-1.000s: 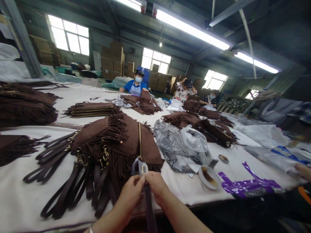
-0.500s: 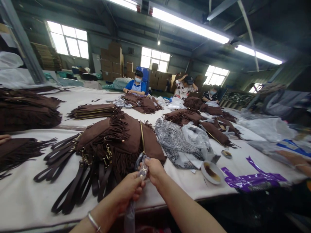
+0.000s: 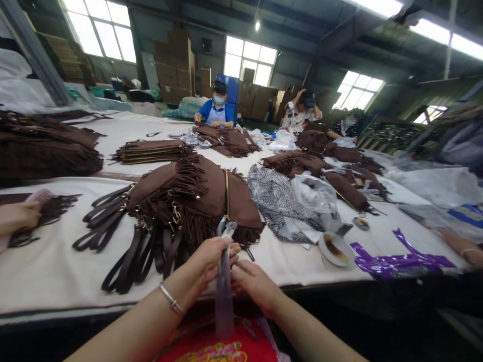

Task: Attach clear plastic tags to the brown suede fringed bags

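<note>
A clear plastic sleeve (image 3: pixel 225 306) hangs down in front of me, its upper end by the zipper of a brown fringed bag (image 3: pixel 243 203). My left hand (image 3: pixel 211 259) is closed around the sleeve's upper part. Just below and to the right, my right hand (image 3: pixel 254 284) has its fingers curled against the same sleeve, partly hidden behind it. Brown wrist straps (image 3: pixel 123 266) with gold clasps fan out to the left of the stacked bags.
Right of the bags lie a grey speckled cloth (image 3: pixel 271 201), a white bowl (image 3: pixel 335 250) of brown liquid and purple plastic packaging (image 3: pixel 396 261). At far left another person's hand (image 3: pixel 18 217) holds a pink comb (image 3: pixel 41 196) over fringe. Co-workers sit across the table.
My right hand has slid down from the sleeve's top, while my left hand has moved up. The sleeve now hangs longer and straighter. A neighbour's hand with a comb has come in at left.
</note>
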`<action>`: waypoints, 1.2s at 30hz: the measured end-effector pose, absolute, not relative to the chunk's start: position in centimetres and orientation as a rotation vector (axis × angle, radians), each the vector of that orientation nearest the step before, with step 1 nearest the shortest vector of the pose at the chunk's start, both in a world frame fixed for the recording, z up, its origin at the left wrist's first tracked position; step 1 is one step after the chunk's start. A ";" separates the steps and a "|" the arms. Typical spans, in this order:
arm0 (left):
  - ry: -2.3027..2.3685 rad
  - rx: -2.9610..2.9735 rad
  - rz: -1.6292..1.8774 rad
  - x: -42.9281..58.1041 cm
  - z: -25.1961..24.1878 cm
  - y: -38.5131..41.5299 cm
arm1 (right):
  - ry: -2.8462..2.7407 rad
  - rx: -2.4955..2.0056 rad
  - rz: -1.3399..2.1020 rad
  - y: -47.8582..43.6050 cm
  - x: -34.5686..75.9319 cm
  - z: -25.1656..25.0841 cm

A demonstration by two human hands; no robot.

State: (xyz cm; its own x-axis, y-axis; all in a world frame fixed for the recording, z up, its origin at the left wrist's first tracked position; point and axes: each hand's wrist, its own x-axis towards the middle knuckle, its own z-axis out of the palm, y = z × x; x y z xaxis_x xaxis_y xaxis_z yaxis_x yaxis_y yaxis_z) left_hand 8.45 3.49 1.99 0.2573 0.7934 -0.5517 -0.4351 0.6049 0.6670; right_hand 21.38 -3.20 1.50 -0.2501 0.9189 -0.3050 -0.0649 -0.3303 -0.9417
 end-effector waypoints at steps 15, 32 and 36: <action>1.060 0.343 0.995 9.3 1.6 4.7 | -1.136 -1.291 2.121 -8.5 24.6 1.9; 1.045 0.403 0.902 9.6 1.7 3.7 | -0.731 -1.323 1.668 -2.0 18.7 -0.5; 1.057 0.423 0.877 9.2 1.6 3.7 | -0.813 -1.317 1.650 -1.7 18.8 -0.6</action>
